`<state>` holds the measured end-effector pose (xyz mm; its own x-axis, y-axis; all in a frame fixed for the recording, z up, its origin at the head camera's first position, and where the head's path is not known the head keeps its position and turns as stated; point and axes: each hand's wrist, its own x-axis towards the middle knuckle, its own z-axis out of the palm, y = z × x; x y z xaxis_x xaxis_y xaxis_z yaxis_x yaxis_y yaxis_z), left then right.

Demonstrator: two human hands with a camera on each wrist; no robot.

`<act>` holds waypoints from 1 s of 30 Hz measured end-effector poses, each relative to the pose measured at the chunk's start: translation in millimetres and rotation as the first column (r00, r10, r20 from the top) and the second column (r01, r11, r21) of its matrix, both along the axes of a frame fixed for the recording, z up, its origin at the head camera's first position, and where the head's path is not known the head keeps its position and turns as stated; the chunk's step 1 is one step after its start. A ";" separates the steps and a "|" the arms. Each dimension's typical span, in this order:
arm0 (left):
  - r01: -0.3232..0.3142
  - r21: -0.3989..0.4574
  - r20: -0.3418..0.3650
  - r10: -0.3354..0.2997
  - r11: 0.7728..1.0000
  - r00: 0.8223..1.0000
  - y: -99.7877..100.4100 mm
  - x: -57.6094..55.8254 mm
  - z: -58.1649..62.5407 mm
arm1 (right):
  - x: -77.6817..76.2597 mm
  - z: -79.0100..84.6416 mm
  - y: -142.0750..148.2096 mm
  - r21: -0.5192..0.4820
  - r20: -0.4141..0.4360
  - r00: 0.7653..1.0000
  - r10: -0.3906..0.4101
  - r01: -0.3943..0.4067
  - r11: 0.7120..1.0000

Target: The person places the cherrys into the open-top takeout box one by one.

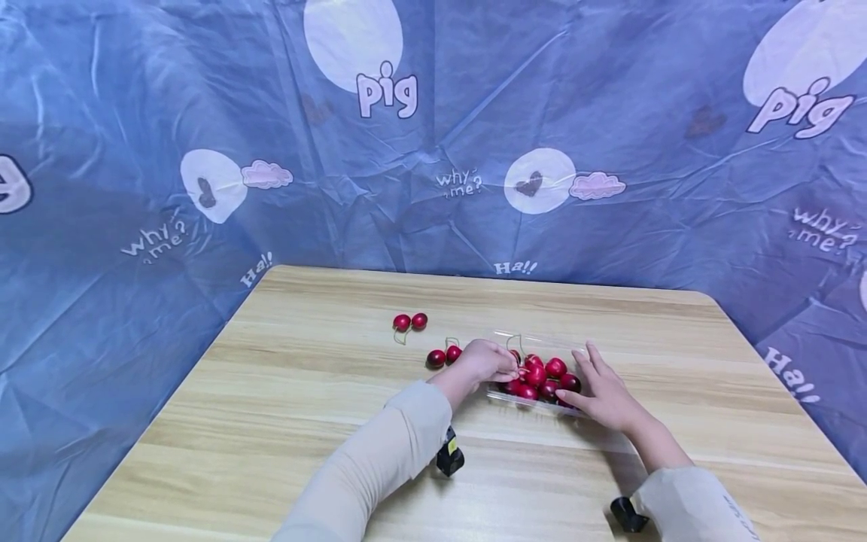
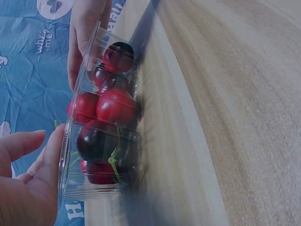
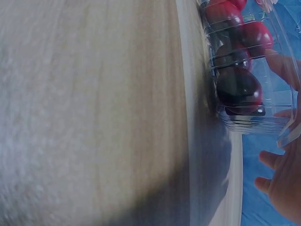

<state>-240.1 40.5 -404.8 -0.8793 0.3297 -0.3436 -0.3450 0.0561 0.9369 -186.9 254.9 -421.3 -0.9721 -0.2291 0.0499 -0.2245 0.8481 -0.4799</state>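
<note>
A clear plastic box (image 1: 497,395) holds several red and dark cherries (image 1: 535,374), some with green stems. My left hand (image 1: 486,361) reaches over the box's left end, fingertips beside the cherries. In the left wrist view, a gap shows between two of its fingers, one right at the rim; the other fingertips are hidden. The right hand (image 1: 605,393) spreads around the box's right end, thumb over the front rim beside a dark cherry and fingers toward the back corner. Through the clear wall, the right wrist view shows a fingertip (image 3: 281,66) close to the cherries.
Two joined cherries (image 1: 410,322) lie on the wooden table (image 1: 271,406) behind and left of the box. Another pair (image 1: 444,356) lies just left of the left hand. A blue printed cloth (image 1: 406,226) hangs behind the table.
</note>
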 end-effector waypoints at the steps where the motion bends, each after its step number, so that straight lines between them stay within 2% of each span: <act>1: -0.003 0.002 0.001 0.003 1.000 1.000 -0.5 -0.1 0.1 | 0.3 0.1 -0.2 0.000 -0.002 1.000 0.003 -0.003 1.000; 16: -0.029 0.043 -0.003 0.030 0.999 1.000 -23.6 -0.7 7.4 | 0.4 -0.2 1.6 0.018 0.013 1.000 0.002 -0.003 1.000; 25: -0.051 0.043 -0.032 0.052 0.998 0.998 -48.0 -6.0 10.6 | -0.5 0.4 1.5 0.020 -0.005 1.000 0.008 -0.008 1.000; 30: -0.084 0.074 -0.006 0.085 0.994 0.996 -64.2 -6.6 10.2 | 1.6 0.5 0.5 0.021 -0.021 1.000 0.011 -0.010 1.000</act>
